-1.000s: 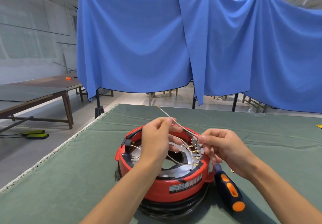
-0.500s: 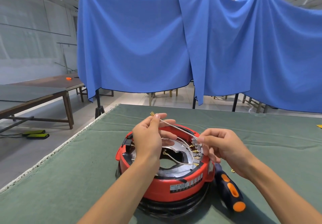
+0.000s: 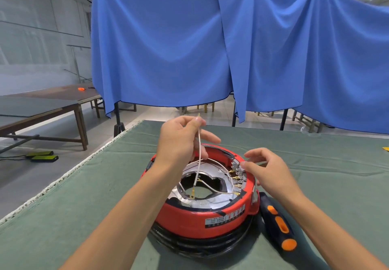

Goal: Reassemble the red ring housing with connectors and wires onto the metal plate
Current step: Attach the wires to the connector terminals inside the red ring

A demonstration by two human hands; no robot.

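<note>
Head view: nearest, the screwdriver (image 3: 277,223) lies on the green table (image 3: 63,217) just right of the red housing (image 3: 189,215), untouched. The housing sits on the table over a black coil of cable, and inside it shows the metal plate (image 3: 210,168) with its central opening. Along the right inner rim stands the row of connectors (image 3: 237,175), several with wires already attached.

The right hand (image 3: 271,175) hovers at the connectors, fingers loosely curled and gripping nothing; half a second ago it was pinching the wire's end at that row. The left hand (image 3: 181,143) pinches a white wire (image 3: 199,154) between thumb and forefinger. This wire was stretched slantwise between both hands a moment ago; it now hangs almost straight down from the left hand, its lower brass terminal dangling free over the plate's opening and its upper terminal poking above the fingers.

So the wire has come loose from the connector side, or was let go, and probably remains to be seated. Farther off hang blue cloths (image 3: 168,49), with other tables at far left.
</note>
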